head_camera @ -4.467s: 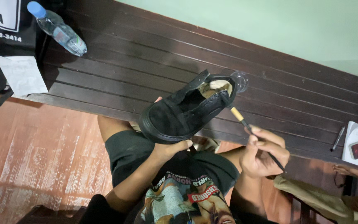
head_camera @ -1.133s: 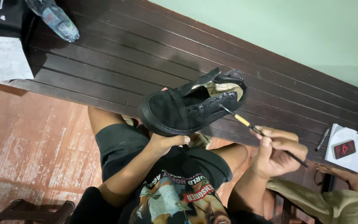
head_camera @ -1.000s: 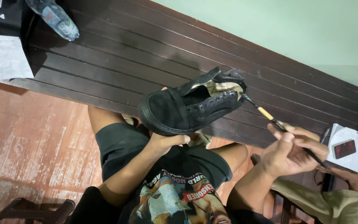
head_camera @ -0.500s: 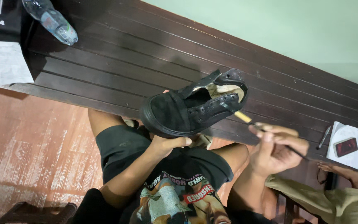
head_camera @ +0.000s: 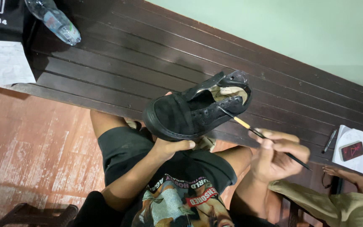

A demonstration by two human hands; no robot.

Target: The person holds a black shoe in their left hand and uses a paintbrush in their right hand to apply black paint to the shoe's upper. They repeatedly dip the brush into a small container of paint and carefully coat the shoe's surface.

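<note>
l hand (head_camera: pixel 171 148) holds black shoe (head_camera: pixel 192 111); r hand (head_camera: pixel 276 156) thin brush (head_camera: pixel 260 135).

I've got the shoe (head_camera: pixel 196 111) up over the slatted bench (head_camera: pixel 118 63), resting on the left hand (head_camera: pixel 171 147) from below. To its right, the right hand (head_camera: pixel 278 153) holds a thin brush (head_camera: pixel 262 135), tip touching the shoe's side by the opening. Far left on the bench: a bottle (head_camera: pixel 55 21) lying down, a paper sheet (head_camera: pixel 5 61) just below it. Far right (another person's hand (head_camera: pixel 349 176) nearby) sits a pen (head_camera: pixel 329 141) beside a notepad (head_camera: pixel 356 149).
</note>
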